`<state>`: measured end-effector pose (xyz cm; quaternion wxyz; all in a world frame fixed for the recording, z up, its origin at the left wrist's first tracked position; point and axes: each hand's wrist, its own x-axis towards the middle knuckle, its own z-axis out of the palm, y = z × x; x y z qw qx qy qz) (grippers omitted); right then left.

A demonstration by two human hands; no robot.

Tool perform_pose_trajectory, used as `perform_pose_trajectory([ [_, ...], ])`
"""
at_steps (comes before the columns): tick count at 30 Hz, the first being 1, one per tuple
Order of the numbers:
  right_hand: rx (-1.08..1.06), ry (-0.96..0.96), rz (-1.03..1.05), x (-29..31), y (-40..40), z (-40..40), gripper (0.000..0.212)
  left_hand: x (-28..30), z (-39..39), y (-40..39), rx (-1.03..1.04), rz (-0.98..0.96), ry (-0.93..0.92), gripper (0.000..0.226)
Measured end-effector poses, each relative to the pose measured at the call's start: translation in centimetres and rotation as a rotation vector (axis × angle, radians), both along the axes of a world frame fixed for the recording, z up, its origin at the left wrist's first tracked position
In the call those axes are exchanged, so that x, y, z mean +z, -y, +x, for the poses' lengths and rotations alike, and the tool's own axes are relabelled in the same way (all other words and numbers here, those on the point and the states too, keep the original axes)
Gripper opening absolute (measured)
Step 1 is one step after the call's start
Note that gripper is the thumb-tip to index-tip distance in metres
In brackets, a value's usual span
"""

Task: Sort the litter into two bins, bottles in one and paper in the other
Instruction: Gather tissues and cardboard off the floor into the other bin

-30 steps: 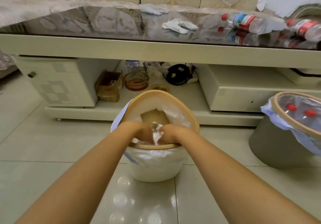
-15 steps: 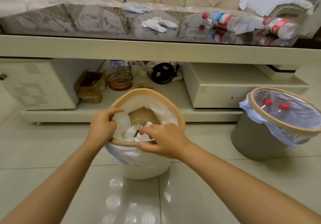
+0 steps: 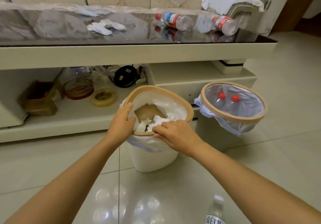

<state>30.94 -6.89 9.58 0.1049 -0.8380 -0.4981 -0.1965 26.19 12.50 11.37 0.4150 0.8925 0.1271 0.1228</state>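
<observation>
The white paper bin (image 3: 173, 96) with a tan rim stands on the floor in the middle. It holds crumpled white paper (image 3: 160, 120) and a brown cardboard piece (image 3: 149, 111). My left hand (image 3: 121, 122) grips the bin's left rim, thumb inside. My right hand (image 3: 175, 135) holds the near rim, fingers over the top beside the paper and thumb below. To the right, the grey bottle bin (image 3: 217, 115) contains two red-capped bottles (image 3: 221, 95). Two more bottles (image 3: 175, 21) (image 3: 225, 24) and white crumpled paper (image 3: 104, 27) lie on the glossy table.
Another pale paper wad (image 3: 90, 12) lies farther back on the table (image 3: 139, 53). A clear bottle (image 3: 215, 213) stands on the tiled floor near my right arm. The lower shelf carries a box (image 3: 40, 102), tape rolls (image 3: 104, 97) and a black cable coil (image 3: 125, 76).
Both hands came up out of the paper bin, where they were pressing the paper down. The left hand moved to the left rim and the right hand drew back to the near rim.
</observation>
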Motion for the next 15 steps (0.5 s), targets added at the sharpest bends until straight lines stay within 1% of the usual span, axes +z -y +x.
perform_pose_trajectory([
  [2, -0.041, -0.018, -0.001, -0.1, 1.3, 0.8, 0.034, 0.5, 0.7, 1.7, -0.016, 0.033, -0.001, 0.042],
  [6, -0.104, -0.063, 0.037, 0.0, 3.2, 1.9, 0.032, 0.9, 2.2, 3.7, -0.027, 0.076, -0.023, 0.05],
  [8, -0.119, -0.128, 0.051, 0.3, 3.9, 1.8, 0.029, 0.6, 2.9, 4.1, -0.019, 0.119, -0.049, 0.052],
  [10, -0.103, -0.239, 0.063, 0.6, 4.7, 1.5, 0.029, 0.1, 3.0, 4.4, 0.017, 0.181, -0.065, 0.052],
  [11, -0.082, -0.315, 0.106, 0.7, 5.0, 1.3, 0.028, -0.1, 2.8, 4.8, 0.039, 0.197, -0.053, 0.05],
  [13, -0.043, -0.482, 0.304, 1.0, 5.5, 0.6, 0.023, -0.5, 2.0, 5.6, 0.053, 0.213, 0.016, 0.044],
  [15, -0.025, -0.559, 0.507, 0.7, 6.3, -0.3, 0.014, -1.1, 1.1, 6.8, 0.024, 0.255, 0.116, 0.041],
])
